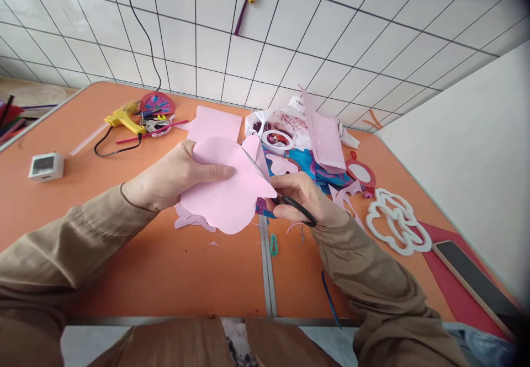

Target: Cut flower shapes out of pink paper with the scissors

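Observation:
My left hand (182, 175) pinches a pink sheet (223, 196) with a wavy, rounded outline, thumb on top. It is held above the table's middle. My right hand (304, 196) is closed round the black handles of a pair of scissors (296, 208). Their blade reaches up and left across the sheet's right edge, where a pointed flap sticks out. Under the held sheet lie pink offcuts (192, 221). Behind it, a flat pink sheet (215, 123) rests on the orange table (165, 267).
On the left are a yellow glue gun (124, 118) with its cord and a small white box (46, 166). A folded pink sheet (325, 141) stands at the back. To the right lie white cloud-shaped frames (397, 221) and a phone (472, 278). A green clip (273, 244) lies near the seam.

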A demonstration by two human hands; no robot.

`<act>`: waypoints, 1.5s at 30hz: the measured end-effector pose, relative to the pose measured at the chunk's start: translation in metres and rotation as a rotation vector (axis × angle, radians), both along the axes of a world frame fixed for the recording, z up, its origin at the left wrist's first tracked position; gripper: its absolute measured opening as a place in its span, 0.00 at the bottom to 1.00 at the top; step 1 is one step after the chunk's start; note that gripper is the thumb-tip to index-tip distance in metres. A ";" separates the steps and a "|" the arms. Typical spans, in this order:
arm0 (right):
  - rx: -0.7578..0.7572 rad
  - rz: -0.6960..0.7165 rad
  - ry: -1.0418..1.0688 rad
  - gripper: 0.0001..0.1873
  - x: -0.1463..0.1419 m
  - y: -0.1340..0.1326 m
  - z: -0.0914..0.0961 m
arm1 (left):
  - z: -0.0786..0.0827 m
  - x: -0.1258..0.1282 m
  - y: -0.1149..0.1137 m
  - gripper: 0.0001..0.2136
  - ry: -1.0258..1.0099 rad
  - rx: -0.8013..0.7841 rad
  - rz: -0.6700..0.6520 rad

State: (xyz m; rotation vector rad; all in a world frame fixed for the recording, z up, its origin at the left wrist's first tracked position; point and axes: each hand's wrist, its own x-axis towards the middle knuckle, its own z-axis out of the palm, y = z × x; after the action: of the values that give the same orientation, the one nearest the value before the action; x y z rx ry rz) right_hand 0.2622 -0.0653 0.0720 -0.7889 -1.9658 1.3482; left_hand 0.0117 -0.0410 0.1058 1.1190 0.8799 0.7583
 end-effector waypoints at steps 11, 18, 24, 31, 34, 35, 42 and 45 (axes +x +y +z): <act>-0.069 -0.024 0.002 0.19 0.001 -0.001 -0.002 | 0.001 0.001 0.001 0.07 0.006 0.000 -0.001; -0.084 -0.082 -0.042 0.14 0.000 -0.002 -0.002 | 0.002 0.001 0.000 0.06 0.009 -0.016 -0.008; -0.105 -0.096 -0.089 0.11 -0.001 -0.003 -0.001 | 0.002 0.000 0.000 0.06 0.017 -0.019 -0.006; -0.136 -0.110 -0.115 0.10 -0.001 -0.003 0.003 | 0.006 0.001 -0.002 0.09 0.022 -0.054 -0.025; -0.129 -0.112 -0.122 0.08 0.000 -0.004 0.002 | 0.005 0.001 -0.002 0.08 0.015 -0.042 -0.025; -0.130 -0.112 -0.124 0.07 0.000 -0.004 0.002 | 0.005 0.001 -0.002 0.08 0.012 -0.034 -0.024; -0.141 -0.110 -0.118 0.09 -0.002 -0.004 0.003 | 0.004 0.001 -0.002 0.08 0.015 -0.018 -0.020; -0.126 -0.113 -0.114 0.09 -0.002 -0.004 0.003 | 0.005 0.001 -0.002 0.08 0.012 -0.048 -0.019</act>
State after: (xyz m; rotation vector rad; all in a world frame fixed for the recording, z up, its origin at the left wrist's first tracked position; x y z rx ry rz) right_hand 0.2604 -0.0689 0.0750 -1.0422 -1.9051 1.3973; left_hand 0.0130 -0.0434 0.1110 1.0886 0.8921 0.7121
